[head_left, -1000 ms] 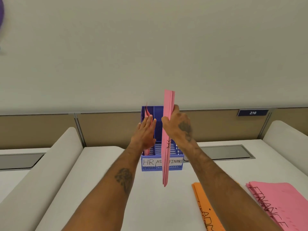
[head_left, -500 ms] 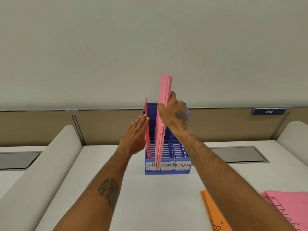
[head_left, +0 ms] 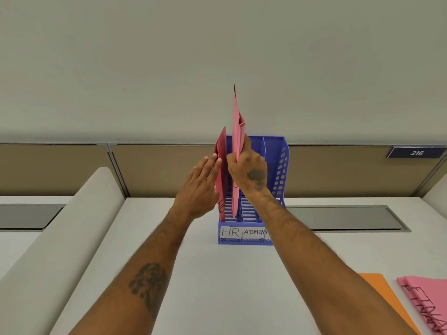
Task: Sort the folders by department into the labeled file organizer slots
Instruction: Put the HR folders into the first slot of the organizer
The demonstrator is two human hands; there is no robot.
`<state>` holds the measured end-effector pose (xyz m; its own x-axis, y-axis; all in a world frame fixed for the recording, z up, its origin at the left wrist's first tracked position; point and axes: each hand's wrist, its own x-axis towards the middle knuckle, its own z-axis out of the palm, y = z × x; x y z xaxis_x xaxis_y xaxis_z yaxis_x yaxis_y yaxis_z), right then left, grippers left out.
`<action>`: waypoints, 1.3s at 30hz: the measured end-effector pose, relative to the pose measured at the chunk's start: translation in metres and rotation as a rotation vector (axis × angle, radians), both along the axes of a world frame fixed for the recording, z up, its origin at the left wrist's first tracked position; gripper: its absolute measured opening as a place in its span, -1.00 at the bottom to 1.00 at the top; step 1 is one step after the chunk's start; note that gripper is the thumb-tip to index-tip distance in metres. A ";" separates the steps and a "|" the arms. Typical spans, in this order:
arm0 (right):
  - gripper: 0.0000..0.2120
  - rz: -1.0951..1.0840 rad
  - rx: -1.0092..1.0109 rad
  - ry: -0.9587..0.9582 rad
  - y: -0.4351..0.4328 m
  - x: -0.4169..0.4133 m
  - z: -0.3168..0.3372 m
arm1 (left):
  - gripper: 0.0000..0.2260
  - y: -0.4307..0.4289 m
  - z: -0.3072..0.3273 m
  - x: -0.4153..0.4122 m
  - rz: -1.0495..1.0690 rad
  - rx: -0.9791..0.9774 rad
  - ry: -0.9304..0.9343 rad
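Pink folder [head_left: 238, 141]: held upright, edge-on, pinched at mid-height by the right hand [head_left: 248, 171], fingers closed round its edge; lower end now down inside the HR slot [head_left: 229, 232] of the blue file organizer [head_left: 278, 170], where half a second ago it hung in front of the labels. Darker pink folder [head_left: 221, 170]: standing in the same slot, just left of the right hand, leaning left; left hand [head_left: 199, 187] flat against its outer face, fingers straight and together, as before. ADMIN label [head_left: 253, 232]: below the right wrist; third label hidden by the right forearm. White desk [head_left: 217, 286]: bears the organizer. Orange folder [head_left: 384, 293] and pink FINANCE folder [head_left: 425, 303]: flat, well right of the right forearm. Tan partition [head_left: 157, 170], plaque 216 [head_left: 416, 153], pale wall behind.
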<state>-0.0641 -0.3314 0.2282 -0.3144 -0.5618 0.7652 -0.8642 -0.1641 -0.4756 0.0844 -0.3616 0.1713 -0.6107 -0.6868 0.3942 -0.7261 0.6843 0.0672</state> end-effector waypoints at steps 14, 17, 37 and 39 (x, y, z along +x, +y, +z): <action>-0.48 -0.010 -0.003 -0.027 -0.007 0.020 -0.049 | -0.24 -0.006 -0.003 0.002 -0.011 -0.064 -0.019; -0.29 -0.046 0.030 -0.050 -0.009 0.018 -0.054 | -0.26 -0.004 -0.001 0.000 -0.006 -0.056 -0.017; -0.33 -0.041 0.616 -0.130 -0.011 0.007 -0.094 | -0.25 0.000 0.001 -0.004 0.033 -0.002 -0.050; -0.31 -0.017 0.619 -0.111 -0.004 0.005 -0.091 | -0.22 0.003 0.003 -0.004 0.041 0.021 -0.066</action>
<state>-0.0588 -0.3350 0.1370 -0.3857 -0.8846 0.2622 -0.8043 0.1832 -0.5652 0.0800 -0.3590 0.1747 -0.6059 -0.7196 0.3392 -0.7571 0.6525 0.0318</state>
